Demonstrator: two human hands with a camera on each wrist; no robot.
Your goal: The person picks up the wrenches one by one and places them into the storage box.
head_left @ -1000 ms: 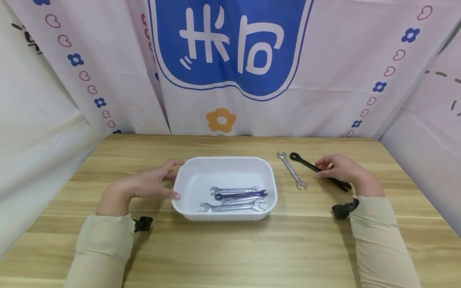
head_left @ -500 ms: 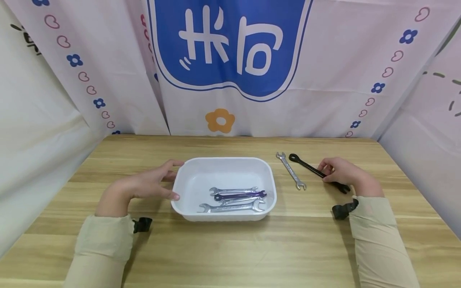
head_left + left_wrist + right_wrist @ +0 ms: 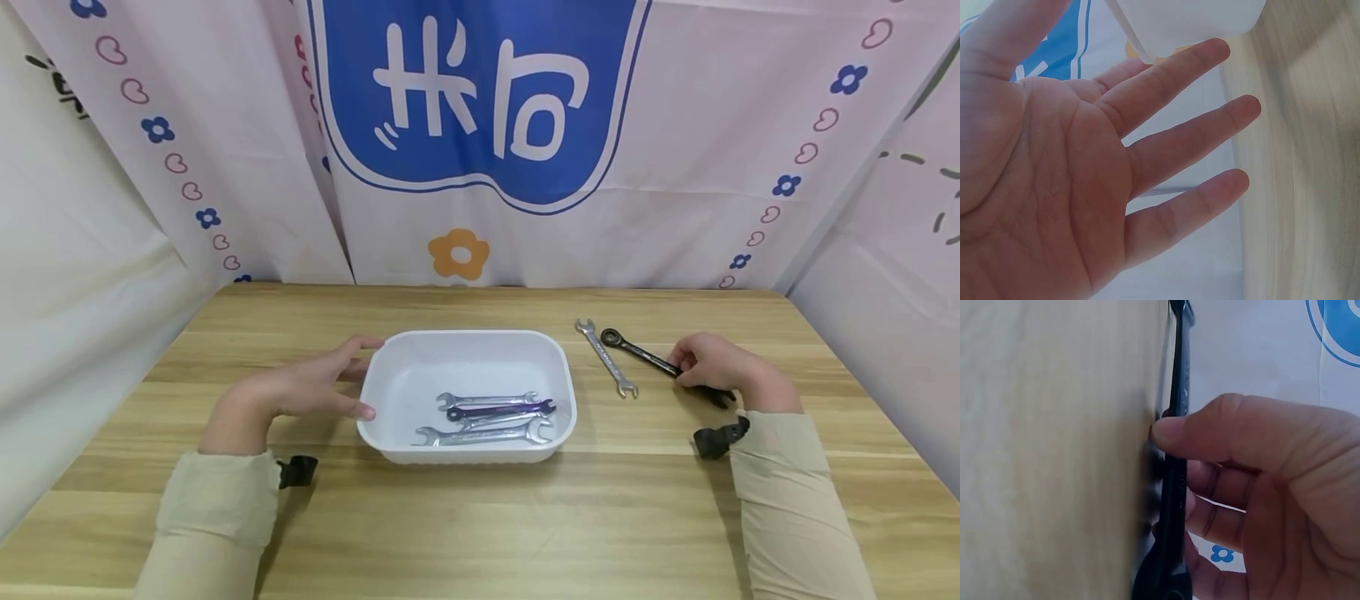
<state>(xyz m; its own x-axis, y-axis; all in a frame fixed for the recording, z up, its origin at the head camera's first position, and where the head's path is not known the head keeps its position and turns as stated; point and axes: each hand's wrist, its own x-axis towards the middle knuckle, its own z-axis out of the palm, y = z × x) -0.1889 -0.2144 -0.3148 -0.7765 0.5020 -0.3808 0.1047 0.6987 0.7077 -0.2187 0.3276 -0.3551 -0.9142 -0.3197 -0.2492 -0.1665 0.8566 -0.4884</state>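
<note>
A black combination wrench [image 3: 646, 356] lies at a slant at the right of the table. My right hand [image 3: 716, 364] pinches it near its middle, thumb on one side and curled fingers on the other, as the right wrist view shows on the wrench [image 3: 1175, 481]. A white plastic bin [image 3: 468, 456] stands mid-table with several wrenches [image 3: 487, 412] in it, silver ones and a purple one. Against its left end my left hand [image 3: 315, 381] rests, thumb and index finger at the rim. In the left wrist view the left hand [image 3: 1085, 169] has its other fingers straight and spread.
A silver open-end wrench [image 3: 607, 358] lies on the wooden table [image 3: 480, 525] between the bin and the black wrench. White printed cloth [image 3: 675, 225] hangs behind the table and along both sides.
My right hand has closed on the black wrench and slid slightly toward its near end. The wrench has rolled a little, and its ring end now shows differently. The left hand has stayed put.
</note>
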